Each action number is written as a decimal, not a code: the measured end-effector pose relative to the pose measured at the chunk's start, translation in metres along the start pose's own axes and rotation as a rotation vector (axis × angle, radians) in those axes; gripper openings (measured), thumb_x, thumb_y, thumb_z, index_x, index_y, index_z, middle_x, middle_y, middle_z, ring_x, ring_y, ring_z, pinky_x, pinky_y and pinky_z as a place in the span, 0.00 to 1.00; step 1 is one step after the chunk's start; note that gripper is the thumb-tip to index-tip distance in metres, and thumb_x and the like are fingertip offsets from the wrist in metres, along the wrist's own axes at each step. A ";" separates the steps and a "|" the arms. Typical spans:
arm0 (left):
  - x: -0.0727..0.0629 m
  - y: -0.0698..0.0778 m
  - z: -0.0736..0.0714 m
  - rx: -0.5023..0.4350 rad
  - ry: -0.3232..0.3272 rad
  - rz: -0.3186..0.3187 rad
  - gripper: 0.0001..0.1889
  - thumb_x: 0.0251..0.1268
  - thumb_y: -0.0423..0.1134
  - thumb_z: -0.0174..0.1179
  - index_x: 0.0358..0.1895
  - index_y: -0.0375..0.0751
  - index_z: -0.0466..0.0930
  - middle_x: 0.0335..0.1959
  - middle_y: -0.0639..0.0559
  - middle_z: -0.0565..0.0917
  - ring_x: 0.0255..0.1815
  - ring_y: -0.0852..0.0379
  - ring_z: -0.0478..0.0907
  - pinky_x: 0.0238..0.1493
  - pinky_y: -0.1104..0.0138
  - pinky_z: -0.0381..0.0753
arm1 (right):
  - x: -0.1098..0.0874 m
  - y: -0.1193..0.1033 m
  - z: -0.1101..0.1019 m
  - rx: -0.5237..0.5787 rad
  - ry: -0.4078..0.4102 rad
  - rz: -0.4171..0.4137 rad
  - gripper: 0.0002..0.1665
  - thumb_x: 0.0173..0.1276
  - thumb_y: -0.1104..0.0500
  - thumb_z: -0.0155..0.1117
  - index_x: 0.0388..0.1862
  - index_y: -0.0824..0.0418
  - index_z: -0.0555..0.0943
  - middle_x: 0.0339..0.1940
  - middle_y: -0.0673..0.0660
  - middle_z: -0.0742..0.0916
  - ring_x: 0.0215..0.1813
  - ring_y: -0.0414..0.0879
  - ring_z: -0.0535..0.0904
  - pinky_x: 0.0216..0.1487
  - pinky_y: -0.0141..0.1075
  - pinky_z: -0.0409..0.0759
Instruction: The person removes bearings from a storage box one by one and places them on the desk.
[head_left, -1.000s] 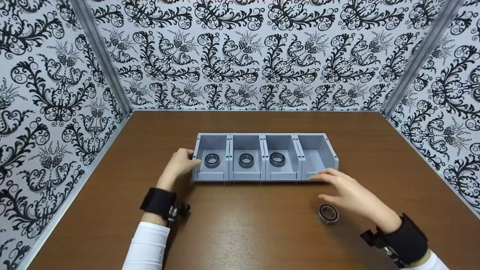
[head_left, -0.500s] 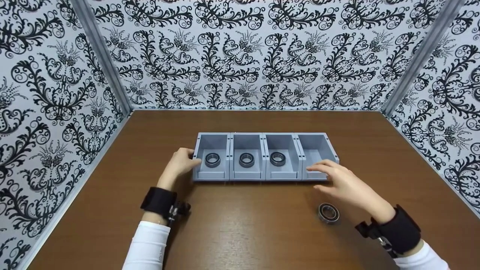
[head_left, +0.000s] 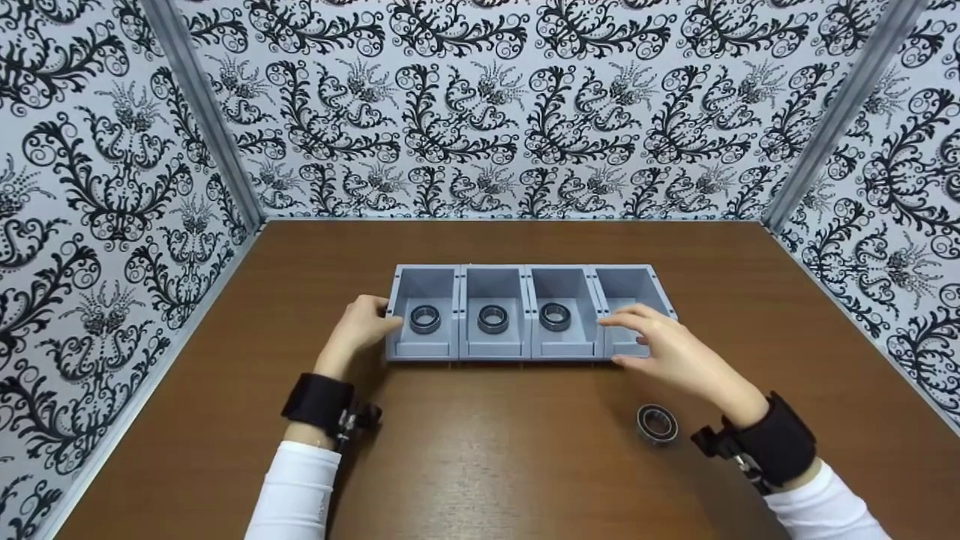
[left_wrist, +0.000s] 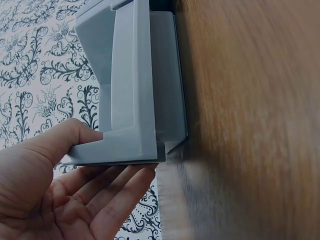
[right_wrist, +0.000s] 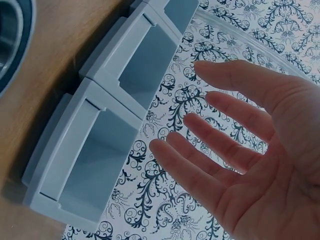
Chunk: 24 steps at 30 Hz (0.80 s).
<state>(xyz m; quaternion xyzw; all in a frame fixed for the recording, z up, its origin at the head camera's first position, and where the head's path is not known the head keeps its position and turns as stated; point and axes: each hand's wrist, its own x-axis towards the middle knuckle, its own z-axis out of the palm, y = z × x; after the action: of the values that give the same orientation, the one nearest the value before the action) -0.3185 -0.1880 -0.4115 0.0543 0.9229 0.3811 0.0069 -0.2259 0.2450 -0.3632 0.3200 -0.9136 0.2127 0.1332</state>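
Head view: on a brown table (head_left: 480, 442) stands a row of four grey bins (head_left: 491, 351), joined side by side. The first three from the left each have one black-and-silver ring lying flat inside: the first ring (head_left: 425, 331), the second ring (head_left: 493, 331) and the third ring (head_left: 555, 328). A loose ring (head_left: 657, 440) lies on the table in front of the fourth bin. The person's left hand (head_left: 358, 326) grips the row's left end. The right hand (head_left: 679, 356) is over the front of the fourth bin, thumb and fingers apart. Both arms have white sleeves (head_left: 294, 487) and black wrist straps (head_left: 320, 400). Black-and-white patterned walls (head_left: 465, 112) surround the table.

Left wrist view, turned sideways: the left hand pinches the end bin's side wall, thumb inside, fingers outside.

Right wrist view, tilted: the right hand is spread loosely, fingers slightly bent, palm showing. Bins appear beside it; part of a ring shows at the upper left edge.
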 end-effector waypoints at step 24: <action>-0.001 0.002 0.000 0.004 0.003 -0.004 0.12 0.59 0.37 0.60 0.41 0.32 0.84 0.32 0.47 0.83 0.30 0.55 0.73 0.35 0.67 0.70 | 0.035 0.002 0.000 0.031 -0.074 0.042 0.29 0.59 0.67 0.71 0.61 0.64 0.79 0.57 0.64 0.81 0.49 0.55 0.79 0.46 0.46 0.79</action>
<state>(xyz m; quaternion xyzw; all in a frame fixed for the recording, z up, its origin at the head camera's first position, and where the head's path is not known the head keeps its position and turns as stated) -0.3170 -0.1870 -0.4105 0.0516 0.9238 0.3795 0.0061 -0.2539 0.2279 -0.3503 0.3102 -0.9210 0.2177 0.0895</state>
